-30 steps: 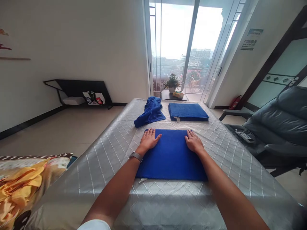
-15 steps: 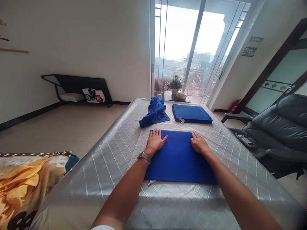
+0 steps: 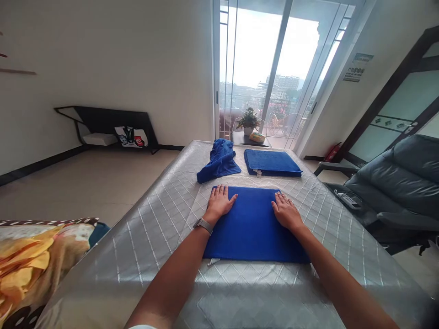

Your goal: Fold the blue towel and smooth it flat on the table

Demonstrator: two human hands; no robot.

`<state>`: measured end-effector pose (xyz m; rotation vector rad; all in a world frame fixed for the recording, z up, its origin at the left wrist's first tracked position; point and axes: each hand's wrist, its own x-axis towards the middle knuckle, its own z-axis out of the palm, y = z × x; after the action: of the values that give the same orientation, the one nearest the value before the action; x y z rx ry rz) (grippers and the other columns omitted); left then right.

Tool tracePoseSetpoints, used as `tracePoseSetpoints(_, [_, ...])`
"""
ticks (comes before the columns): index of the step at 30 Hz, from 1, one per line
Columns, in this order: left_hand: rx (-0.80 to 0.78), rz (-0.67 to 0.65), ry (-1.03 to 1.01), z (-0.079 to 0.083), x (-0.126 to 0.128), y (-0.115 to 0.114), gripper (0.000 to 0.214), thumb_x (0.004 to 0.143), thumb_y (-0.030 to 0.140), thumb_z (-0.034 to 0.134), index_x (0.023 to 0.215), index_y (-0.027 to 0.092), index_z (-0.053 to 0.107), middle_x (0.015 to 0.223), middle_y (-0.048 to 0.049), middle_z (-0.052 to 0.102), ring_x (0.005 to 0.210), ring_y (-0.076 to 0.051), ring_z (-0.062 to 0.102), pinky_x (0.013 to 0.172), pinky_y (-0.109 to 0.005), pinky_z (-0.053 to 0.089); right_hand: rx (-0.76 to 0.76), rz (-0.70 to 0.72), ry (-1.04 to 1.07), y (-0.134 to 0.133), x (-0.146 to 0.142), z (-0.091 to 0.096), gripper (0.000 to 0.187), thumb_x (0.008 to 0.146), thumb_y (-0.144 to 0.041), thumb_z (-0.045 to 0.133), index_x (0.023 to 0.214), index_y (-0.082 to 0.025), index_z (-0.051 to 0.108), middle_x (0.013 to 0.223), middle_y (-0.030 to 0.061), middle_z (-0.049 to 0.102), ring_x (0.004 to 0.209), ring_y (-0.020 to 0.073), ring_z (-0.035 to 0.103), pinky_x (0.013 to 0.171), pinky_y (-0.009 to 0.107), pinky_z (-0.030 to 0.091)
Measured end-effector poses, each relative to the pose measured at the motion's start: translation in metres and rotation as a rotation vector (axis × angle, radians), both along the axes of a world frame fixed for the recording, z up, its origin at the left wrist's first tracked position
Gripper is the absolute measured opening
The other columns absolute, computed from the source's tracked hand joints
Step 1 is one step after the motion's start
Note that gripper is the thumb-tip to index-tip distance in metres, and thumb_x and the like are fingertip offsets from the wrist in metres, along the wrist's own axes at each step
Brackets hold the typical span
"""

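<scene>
A flat blue towel (image 3: 255, 228), folded into a rectangle, lies on the silver quilted table cover (image 3: 157, 224). My left hand (image 3: 219, 201) rests flat on its far left corner, fingers stretched out and thumb apart. On the far right part of the same towel, my right hand (image 3: 285, 210) lies palm down with its fingers extended. Behind it sits a neat stack of folded blue towels (image 3: 272, 162) with a white tag at its front edge. A crumpled blue towel (image 3: 219, 162) lies loose to the left of that stack.
Beyond the table, a potted plant (image 3: 249, 119) and a tissue pack (image 3: 257, 137) stand on a small dark stand before the sliding glass door. A grey recliner (image 3: 394, 183) is at the right. Yellow cloth (image 3: 27, 265) lies at the lower left.
My right hand has shifted slightly inward and back from the towel's far right corner. My left hand stays on the left corner. The view has turned a little to the right.
</scene>
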<state>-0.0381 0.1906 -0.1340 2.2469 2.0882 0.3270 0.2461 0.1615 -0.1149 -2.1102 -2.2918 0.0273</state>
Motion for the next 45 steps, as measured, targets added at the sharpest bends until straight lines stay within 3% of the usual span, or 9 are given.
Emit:
tracePoseSetpoints(4, [0.008,0.008,0.030,-0.002,0.000,0.001,0.086,0.098,0.067,0.014,0.156,0.006,0.030,0.164,-0.0170,0.028,0.153,-0.029,0.021,0.125,-0.046,0.013,-0.043,0.042,0.069,-0.026,0.006,-0.008,0.066,0.105,-0.045,0.018,0.160,-0.009,0.022,0.167,0.0091,0.018,0.155,0.0199,0.012,0.125,0.039,0.015])
tracePoseSetpoints(9, [0.025,-0.011,0.060,-0.004,-0.003,0.000,0.083,0.099,0.065,0.013,0.157,0.007,0.030,0.164,-0.0158,0.029,0.153,-0.028,0.021,0.125,-0.044,0.013,-0.038,0.015,0.094,-0.038,0.002,-0.007,0.067,0.105,-0.046,0.020,0.160,-0.009,0.020,0.167,0.0080,0.017,0.155,0.0195,0.011,0.125,0.037,0.009])
tracePoseSetpoints(16, [0.097,0.028,0.096,0.011,0.003,-0.010,0.082,0.101,0.060,0.012,0.155,0.001,0.031,0.163,-0.0205,0.027,0.153,-0.029,0.022,0.125,-0.043,0.016,-0.016,-0.008,0.174,-0.045,-0.003,0.001,0.066,0.105,-0.045,0.021,0.160,-0.009,0.022,0.167,0.0067,0.018,0.154,0.0197,0.014,0.125,0.037,0.009])
tracePoseSetpoints(19, [0.121,-0.073,0.100,0.019,0.037,-0.018,0.081,0.102,0.059,0.009,0.155,0.002,0.032,0.163,-0.0191,0.029,0.153,-0.027,0.022,0.125,-0.042,0.017,-0.010,-0.004,0.211,-0.046,-0.003,0.001,0.066,0.104,-0.045,0.022,0.160,-0.009,0.023,0.167,0.0072,0.019,0.154,0.0199,0.015,0.125,0.037,0.009])
tracePoseSetpoints(25, [0.069,-0.483,0.044,0.018,0.152,-0.033,0.071,0.104,0.056,0.009,0.156,0.014,0.035,0.162,-0.0115,0.034,0.153,-0.023,0.023,0.124,-0.042,0.020,0.011,0.027,0.218,-0.048,0.001,-0.002,0.062,0.103,-0.034,0.025,0.160,-0.012,0.022,0.167,0.0068,0.019,0.154,0.0184,0.014,0.124,0.035,0.010])
tracePoseSetpoints(28, [0.064,-0.501,0.032,0.014,0.176,-0.033,0.068,0.105,0.049,0.006,0.154,0.014,0.038,0.161,-0.0137,0.037,0.152,-0.023,0.025,0.124,-0.044,0.021,0.011,0.049,0.203,-0.048,0.003,-0.002,0.062,0.100,-0.026,0.027,0.160,-0.012,0.023,0.167,0.0063,0.021,0.154,0.0179,0.016,0.124,0.032,0.011])
tracePoseSetpoints(32, [0.030,-0.367,-0.021,0.010,0.151,-0.031,0.076,0.103,0.058,0.007,0.155,0.011,0.036,0.162,-0.0143,0.033,0.152,-0.023,0.024,0.125,-0.041,0.018,0.006,0.019,0.190,-0.046,0.002,-0.001,0.062,0.103,-0.035,0.022,0.159,-0.011,0.026,0.166,0.0071,0.022,0.154,0.0190,0.016,0.124,0.035,0.011])
tracePoseSetpoints(41, [-0.064,0.007,0.055,0.004,0.001,-0.064,0.086,0.099,0.066,0.005,0.158,0.006,0.024,0.166,-0.0147,0.019,0.154,-0.024,0.016,0.125,-0.042,0.013,0.008,0.003,0.183,-0.044,0.000,-0.003,0.064,0.104,-0.041,0.020,0.159,-0.009,0.024,0.167,0.0062,0.020,0.154,0.0186,0.015,0.125,0.035,0.009])
tracePoseSetpoints(45, [-0.051,0.055,0.059,0.002,-0.023,-0.083,0.089,0.098,0.067,0.005,0.158,0.005,0.024,0.166,-0.0163,0.020,0.154,-0.026,0.018,0.124,-0.041,0.017,0.021,0.017,0.173,-0.043,0.000,-0.004,0.064,0.104,-0.040,0.021,0.159,-0.008,0.025,0.167,0.0072,0.021,0.154,0.0187,0.016,0.125,0.036,0.010])
